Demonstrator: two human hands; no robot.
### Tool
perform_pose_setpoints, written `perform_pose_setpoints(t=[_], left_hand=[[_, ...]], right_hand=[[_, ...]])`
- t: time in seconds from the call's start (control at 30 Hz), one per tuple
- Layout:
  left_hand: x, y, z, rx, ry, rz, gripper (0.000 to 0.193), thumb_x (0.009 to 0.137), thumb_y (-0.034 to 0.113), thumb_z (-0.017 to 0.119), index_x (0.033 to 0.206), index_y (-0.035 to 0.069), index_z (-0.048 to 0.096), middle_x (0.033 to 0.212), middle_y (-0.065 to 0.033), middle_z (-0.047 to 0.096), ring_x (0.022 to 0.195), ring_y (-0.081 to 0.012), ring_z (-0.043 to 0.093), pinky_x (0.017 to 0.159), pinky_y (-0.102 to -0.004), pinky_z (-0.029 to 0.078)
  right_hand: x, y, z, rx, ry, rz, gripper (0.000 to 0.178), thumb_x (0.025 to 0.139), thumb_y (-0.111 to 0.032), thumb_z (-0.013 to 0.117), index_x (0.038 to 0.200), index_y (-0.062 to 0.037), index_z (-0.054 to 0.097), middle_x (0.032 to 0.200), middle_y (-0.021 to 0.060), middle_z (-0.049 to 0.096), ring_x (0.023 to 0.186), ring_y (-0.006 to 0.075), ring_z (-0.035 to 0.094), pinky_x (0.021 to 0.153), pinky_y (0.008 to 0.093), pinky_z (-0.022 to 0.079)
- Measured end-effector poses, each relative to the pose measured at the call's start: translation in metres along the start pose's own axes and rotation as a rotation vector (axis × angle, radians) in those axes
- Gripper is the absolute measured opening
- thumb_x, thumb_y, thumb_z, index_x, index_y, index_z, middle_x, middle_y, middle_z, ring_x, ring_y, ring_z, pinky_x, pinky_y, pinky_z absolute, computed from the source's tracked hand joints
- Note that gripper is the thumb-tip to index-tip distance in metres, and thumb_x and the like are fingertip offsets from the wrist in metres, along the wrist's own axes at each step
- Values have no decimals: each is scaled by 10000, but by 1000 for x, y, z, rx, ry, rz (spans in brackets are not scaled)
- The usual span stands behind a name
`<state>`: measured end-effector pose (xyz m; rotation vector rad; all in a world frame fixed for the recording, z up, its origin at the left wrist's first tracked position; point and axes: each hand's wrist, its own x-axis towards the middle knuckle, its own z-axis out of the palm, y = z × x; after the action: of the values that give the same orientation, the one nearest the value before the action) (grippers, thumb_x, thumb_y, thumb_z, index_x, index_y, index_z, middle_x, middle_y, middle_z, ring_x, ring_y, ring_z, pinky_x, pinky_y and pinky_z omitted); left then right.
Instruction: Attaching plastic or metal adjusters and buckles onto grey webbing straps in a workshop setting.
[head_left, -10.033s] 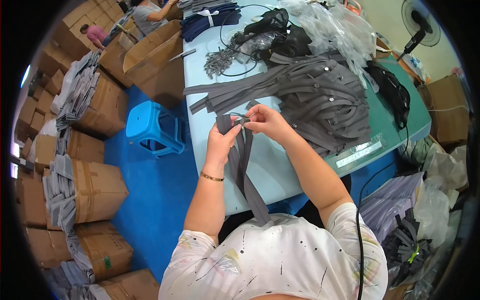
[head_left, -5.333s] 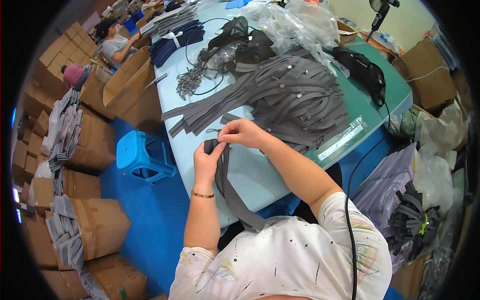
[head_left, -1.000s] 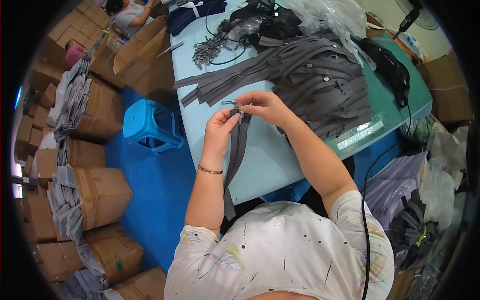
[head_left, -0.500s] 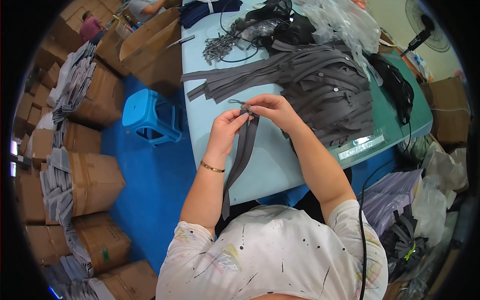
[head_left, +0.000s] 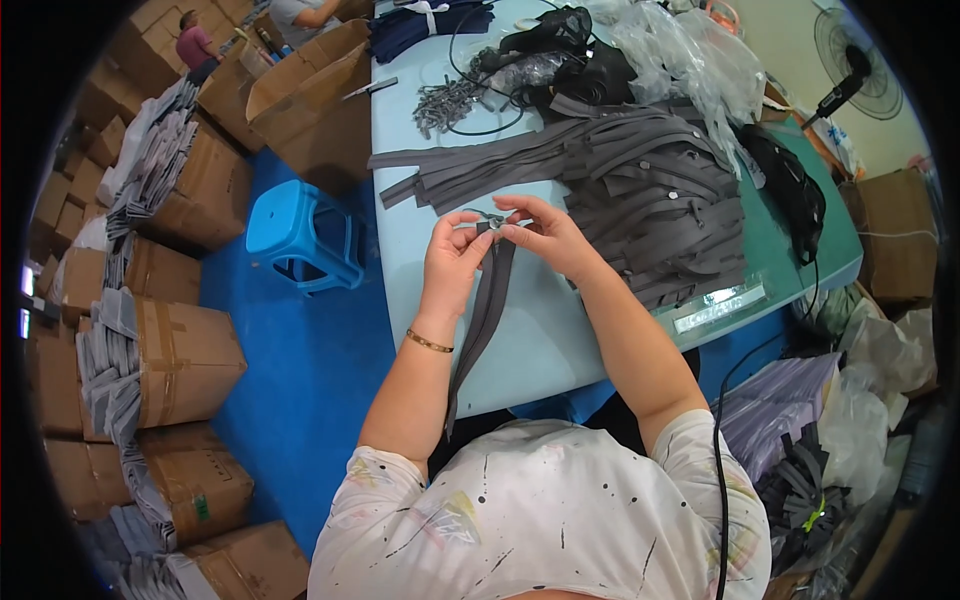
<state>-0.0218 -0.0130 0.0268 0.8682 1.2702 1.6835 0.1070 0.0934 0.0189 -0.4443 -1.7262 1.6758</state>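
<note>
A long dark grey zipper (head_left: 488, 300) hangs from my fingertips over the near part of the table, its lower end dropping past the edge. My left hand (head_left: 452, 262) pinches its top end between thumb and fingers. At that same end, a small metal slider with a thin pull loop (head_left: 494, 221) sits between my two hands. My right hand (head_left: 550, 240) has its thumb against the slider, with the index finger lifted and the other fingers bent behind; the exact grip is partly hidden. Beyond my hands lies a large pile of grey zippers (head_left: 650, 200) with metal sliders.
The light table (head_left: 540, 365) holds a heap of small metal sliders (head_left: 447, 105), black mesh bags (head_left: 590, 70), clear plastic (head_left: 690, 50) and a snipper (head_left: 370, 88). A blue stool (head_left: 300, 235) stands left, beside stacked cartons (head_left: 190, 360). A cable crosses at right.
My right index finger has lifted away from the slider and the thumb now presses there. The pull loop has tilted. The view has shifted slightly.
</note>
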Motion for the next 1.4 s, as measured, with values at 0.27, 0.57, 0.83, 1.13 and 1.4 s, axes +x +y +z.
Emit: perform_pose_setpoints(t=[0.27, 0.57, 0.83, 1.13, 1.4], left_hand=[[3, -5, -5, 55, -18, 85, 248, 865, 64, 564, 1112, 42, 567, 837, 3, 588, 752, -49, 546, 582, -173, 412], [8, -8, -12, 55, 147, 93, 208, 842, 65, 593, 1046, 30, 613, 839, 15, 589, 740, -46, 505, 657, -197, 414], [10, -11, -15, -38, 2, -15, 224, 830, 51, 595, 1048, 2, 610, 922, -26, 617, 800, -73, 528, 744, -208, 424], [8, -10, -12, 33, -85, -43, 211, 825, 35, 593, 1032, 2, 624, 899, -27, 617, 810, -76, 530, 738, -198, 421], [7, -8, -14, 405, -183, 86, 233, 831, 20, 582, 1059, 26, 626, 816, 10, 528, 744, -70, 497, 685, -198, 412]], right_hand=[[-1, 6, 10, 158, 35, 219, 212, 793, -128, 673, 959, -27, 588, 819, 8, 604, 695, 61, 533, 625, 202, 431], [-2, 2, 19, 76, 215, 111, 151, 792, -117, 670, 858, 3, 608, 740, -2, 606, 637, 40, 516, 572, 194, 420], [-3, 0, 12, 8, 76, 253, 160, 783, -134, 674, 837, 0, 606, 730, 2, 602, 622, 53, 520, 548, 207, 430], [-4, -10, -2, -112, -46, 358, 177, 760, -154, 695, 796, 5, 627, 681, 18, 594, 607, 77, 536, 557, 215, 448], [-2, -4, -11, -247, -120, 405, 190, 735, -163, 705, 789, -1, 621, 682, 28, 601, 618, 87, 550, 555, 227, 453]])
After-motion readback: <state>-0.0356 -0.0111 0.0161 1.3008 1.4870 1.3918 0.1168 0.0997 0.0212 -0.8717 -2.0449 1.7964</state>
